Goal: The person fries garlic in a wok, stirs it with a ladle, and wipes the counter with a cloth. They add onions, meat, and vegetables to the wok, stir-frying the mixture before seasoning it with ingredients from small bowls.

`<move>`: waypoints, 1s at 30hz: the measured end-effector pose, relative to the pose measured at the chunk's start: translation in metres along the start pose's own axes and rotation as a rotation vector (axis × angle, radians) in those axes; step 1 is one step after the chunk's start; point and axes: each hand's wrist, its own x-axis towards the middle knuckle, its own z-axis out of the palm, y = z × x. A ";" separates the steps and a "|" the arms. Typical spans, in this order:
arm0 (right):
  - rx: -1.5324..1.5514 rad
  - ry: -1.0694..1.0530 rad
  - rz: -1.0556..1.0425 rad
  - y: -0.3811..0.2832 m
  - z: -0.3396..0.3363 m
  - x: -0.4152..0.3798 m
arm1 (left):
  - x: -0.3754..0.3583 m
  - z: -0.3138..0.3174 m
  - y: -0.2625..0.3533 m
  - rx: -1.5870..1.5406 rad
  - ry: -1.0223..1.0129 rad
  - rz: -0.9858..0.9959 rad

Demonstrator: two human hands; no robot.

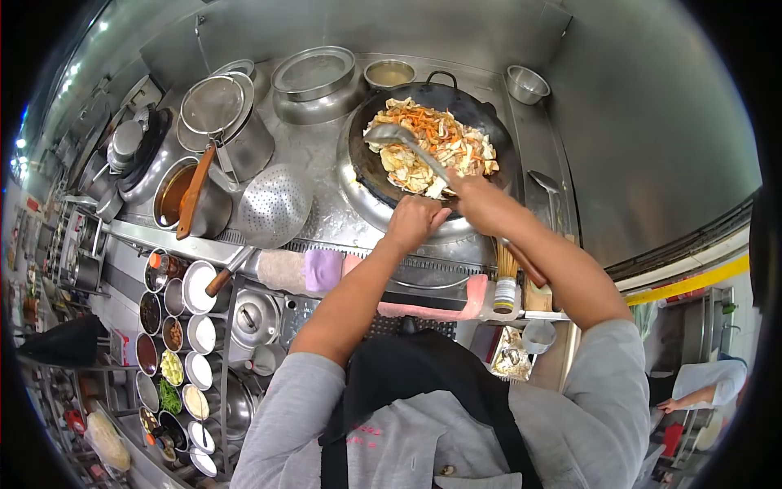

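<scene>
A large dark wok (371, 167) sits on the stove, holding chopped pale vegetables with orange carrot shreds (436, 122). My right hand (481, 202) is closed round the shaft of a metal ladle (393, 135), whose bowl rests on the food at the wok's left side. The ladle's wooden handle end (525, 262) sticks out under my right forearm. At the wok's near rim, my left hand (417, 220) is closed on the wok's edge; the exact grip is hidden by the fingers.
Left of the wok lies a perforated skimmer (275, 205), beside a pot of brown sauce (173, 196) and a mesh strainer (212, 104). Several seasoning tubs (198, 371) stand at lower left. A bamboo brush (506, 281) and a spoon (544, 181) are at right. Another person (705, 387) stands far right.
</scene>
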 end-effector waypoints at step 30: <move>0.067 0.211 0.244 0.147 0.000 -0.017 | 0.000 -0.005 -0.004 0.137 -0.067 -0.031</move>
